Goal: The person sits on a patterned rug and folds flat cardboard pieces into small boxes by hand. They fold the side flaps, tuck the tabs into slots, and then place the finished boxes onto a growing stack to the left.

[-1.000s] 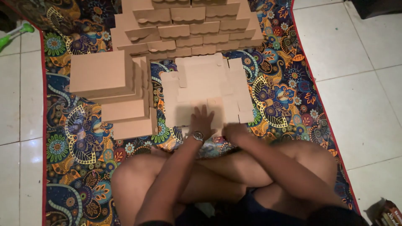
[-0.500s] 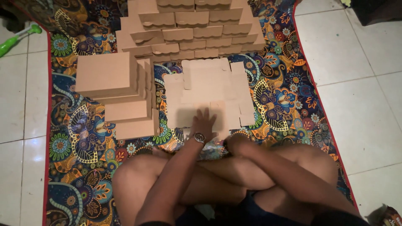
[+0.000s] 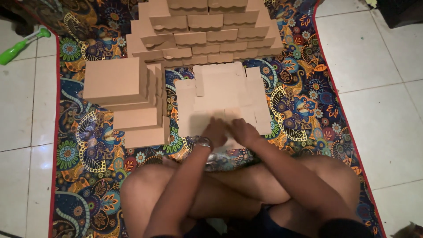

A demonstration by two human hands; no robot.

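Both hands, left hand (image 3: 215, 131) and right hand (image 3: 243, 131), are pressing flat, fingers spread, gripping nothing, on the unfolded cardboard blank (image 3: 222, 99) lying on the patterned mat (image 3: 304, 92); folding its flaps likely follows.

flat brown cardboard blank (image 3: 222, 99), unfolded, on mat

Both hands — left hand (image 3: 214, 131), right hand (image 3: 243, 131) — on flat cardboard blanks (image 3: 222, 94), patterned mat (image 3: 299, 110)

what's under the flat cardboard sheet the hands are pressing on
The flat cardboard sheet lies on the patterned mat, visible around its edges. Both hands cover its near edge.
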